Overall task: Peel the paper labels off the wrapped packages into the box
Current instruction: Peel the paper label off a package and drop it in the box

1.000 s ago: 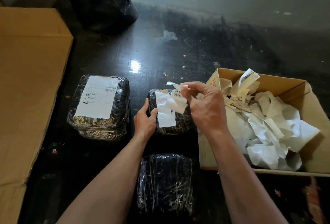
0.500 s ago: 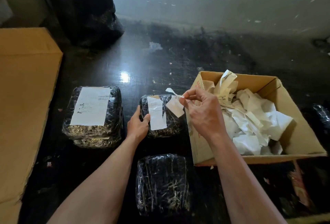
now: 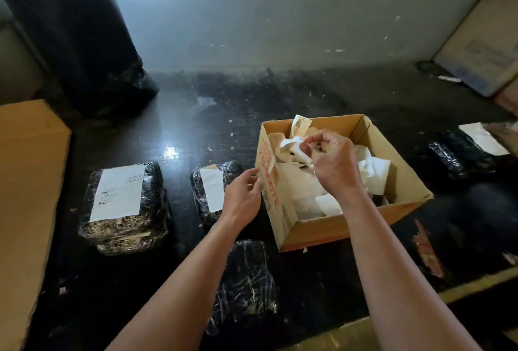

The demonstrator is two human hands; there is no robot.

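My right hand [image 3: 333,163] hovers over the open cardboard box [image 3: 336,227] and pinches a torn strip of paper label [image 3: 291,143] between its fingertips. Crumpled white labels fill the box. My left hand [image 3: 242,199] floats open beside the box's left wall, just right of the middle wrapped package [image 3: 213,191], which still carries a white label strip [image 3: 212,192]. At the left sits a bigger wrapped package [image 3: 126,210] with a full white label [image 3: 117,192]. A bare wrapped package [image 3: 246,283] lies near me between my forearms.
A flat cardboard sheet [image 3: 25,210] lies along the left. A tall black-wrapped bundle [image 3: 75,39] stands at the back left. Another labelled package [image 3: 462,154] rests at the far right, with a cardboard box [image 3: 482,48] behind it. The floor is dark and glossy.
My right hand carried the torn label piece from the middle package to above the box. My left hand let go of that package and lifted. The camera tilted up and right.
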